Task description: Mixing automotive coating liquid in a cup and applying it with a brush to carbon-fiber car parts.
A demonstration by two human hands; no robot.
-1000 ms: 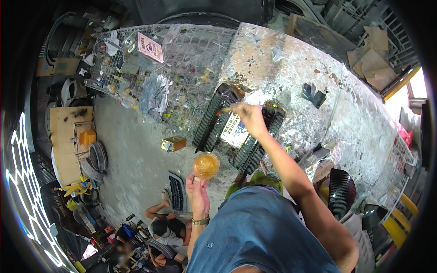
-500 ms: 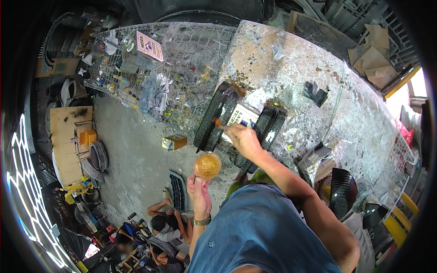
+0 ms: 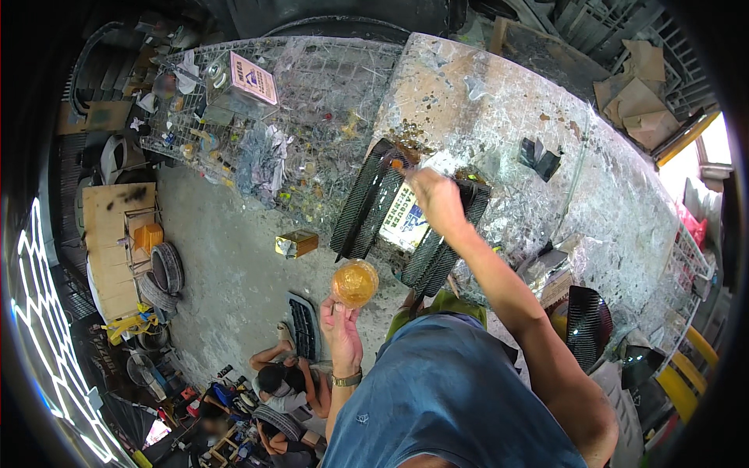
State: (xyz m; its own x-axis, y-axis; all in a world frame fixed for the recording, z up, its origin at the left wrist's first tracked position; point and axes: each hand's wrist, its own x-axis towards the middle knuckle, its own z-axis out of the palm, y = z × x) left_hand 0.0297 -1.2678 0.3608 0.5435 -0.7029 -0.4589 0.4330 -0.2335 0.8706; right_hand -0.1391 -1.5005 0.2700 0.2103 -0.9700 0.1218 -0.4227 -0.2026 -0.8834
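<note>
My left hand (image 3: 342, 335), with a watch on its wrist, grips a round cup of amber liquid (image 3: 355, 283) at its near edge, held out beside the table. My right hand (image 3: 435, 195) is closed on a small orange-tipped brush (image 3: 397, 164), most of which the fingers hide. Its tip is at the far end of a long black carbon-weave part (image 3: 360, 203). A second black woven part (image 3: 445, 248) lies parallel on the right, partly beneath my right forearm. Between the two, a rectangular tin with a white printed label (image 3: 404, 221) shows.
Another labelled tin (image 3: 243, 86) stands at the far left on wire mesh, near crumpled paper (image 3: 265, 160). A black scrap (image 3: 540, 157) lies to the right on the stained table (image 3: 499, 101). A gold tin (image 3: 296, 243) is left of the cup. Another person (image 3: 285, 382) sits low at the lower left.
My right hand has moved away from me along the left woven part, bringing the brush tip to its far end and uncovering more of the label. My left hand stays nearly still.
</note>
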